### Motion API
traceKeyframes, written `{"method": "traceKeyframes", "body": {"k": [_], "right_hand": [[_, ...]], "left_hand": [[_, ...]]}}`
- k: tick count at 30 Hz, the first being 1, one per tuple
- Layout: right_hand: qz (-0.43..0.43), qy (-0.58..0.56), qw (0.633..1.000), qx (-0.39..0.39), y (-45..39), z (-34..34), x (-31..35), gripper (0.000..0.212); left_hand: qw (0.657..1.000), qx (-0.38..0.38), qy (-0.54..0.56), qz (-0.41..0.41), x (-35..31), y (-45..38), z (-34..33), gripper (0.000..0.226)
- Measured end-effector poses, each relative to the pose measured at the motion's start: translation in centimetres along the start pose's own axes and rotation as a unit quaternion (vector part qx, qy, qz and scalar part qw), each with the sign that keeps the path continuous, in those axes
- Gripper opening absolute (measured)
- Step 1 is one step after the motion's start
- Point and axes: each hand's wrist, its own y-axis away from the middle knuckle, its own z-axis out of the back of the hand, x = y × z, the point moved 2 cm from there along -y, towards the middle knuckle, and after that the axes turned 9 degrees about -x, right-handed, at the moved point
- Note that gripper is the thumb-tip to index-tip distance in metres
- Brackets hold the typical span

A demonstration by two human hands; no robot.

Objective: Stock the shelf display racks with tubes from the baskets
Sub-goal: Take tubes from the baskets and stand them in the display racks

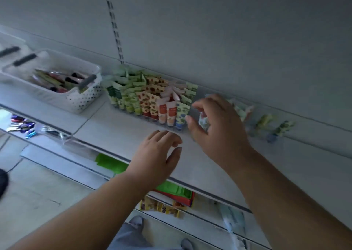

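Observation:
A clear display rack (152, 118) on the white shelf (118, 127) holds several rows of small patterned tubes (150, 97), standing cap down. My right hand (219, 127) hovers just right of that rack and its fingers curl round a pale patterned tube (202, 121). My left hand (156, 154) rests over the shelf's front with relaxed fingers and holds nothing. Further right, a few tubes (264, 122) stand spaced out in a second clear rack. A white perforated basket (83, 99) at the left contains loose tubes.
A second white basket (11, 47) sits at the far left. Lower shelves carry coloured packets (22, 124), green and red packs (175, 190) and small yellow sachets (160, 207). The grey back wall has a slotted upright (114, 24). My legs and the floor show below.

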Motion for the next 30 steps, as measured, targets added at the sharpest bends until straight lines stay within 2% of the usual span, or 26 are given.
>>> {"method": "traceKeyframes", "body": {"k": [5,8,14,18,20,22,24,26,30], "right_hand": [[0.027,-0.064,0.998,-0.005,-4.7,-6.7,7.3,0.02],[0.039,-0.088,0.995,0.023,-7.8,-11.9,11.7,0.018],[0.023,-0.103,0.992,0.065,-14.1,-23.1,19.7,0.012],[-0.036,-0.093,0.99,0.102,-16.5,-28.6,21.5,0.013],[-0.059,-0.056,0.986,0.144,-17.1,-31.3,21.1,0.013],[-0.074,0.034,0.97,0.229,-17.8,-34.1,20.0,0.017],[-0.067,0.143,0.931,0.33,-18.2,-36.3,19.2,0.012],[-0.046,0.21,0.896,0.389,-18.3,-37.6,19.1,0.01],[-0.087,0.198,0.857,0.469,-18.5,-37.9,20.0,0.009]], "left_hand": [[0.996,-0.074,-0.03,0.045,7.3,0.4,8.9,0.018],[0.991,-0.105,-0.035,0.072,12.6,0.2,14.2,0.019],[0.992,-0.095,-0.055,0.06,23.0,-1.7,23.4,0.022],[0.994,-0.07,-0.049,0.064,28.1,-2.6,27.1,0.019],[0.994,-0.072,-0.04,0.065,30.0,-3.4,27.9,0.019],[0.995,-0.078,-0.024,0.065,31.3,-4.2,28.1,0.017],[0.995,-0.077,-0.004,0.065,32.1,-4.7,28.1,0.016],[0.996,-0.07,0.009,0.052,32.6,-5.2,27.9,0.014],[0.998,-0.061,0.017,0.019,33.4,-6.8,27.7,0.012]]}}
